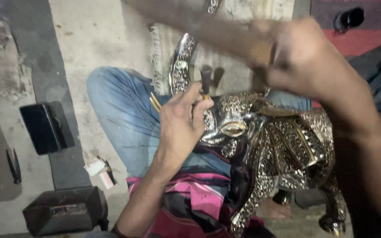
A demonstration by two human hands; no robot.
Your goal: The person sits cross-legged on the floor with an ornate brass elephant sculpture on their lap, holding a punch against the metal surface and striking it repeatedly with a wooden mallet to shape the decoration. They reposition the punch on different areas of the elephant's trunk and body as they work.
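A metal-clad elephant figure [283, 145] with embossed silver and brass sheet lies across my lap, its trunk [181, 66] curving up to the left. My left hand [181, 123] pinches a small dark punch tool [205, 81] upright against the elephant's head. My right hand [305, 57] is raised above it, blurred, gripping a wooden hammer handle [261, 52]. My jeans-clad knee [120, 105] and a striped pink cloth [195, 198] lie under the figure.
On the concrete floor at left lie a black flat case [45, 128], a dark metal block [65, 210], pliers [14, 165] and small paper scraps [98, 169]. A fringed mat [164, 44] is behind. A bare foot [275, 209] shows below the figure.
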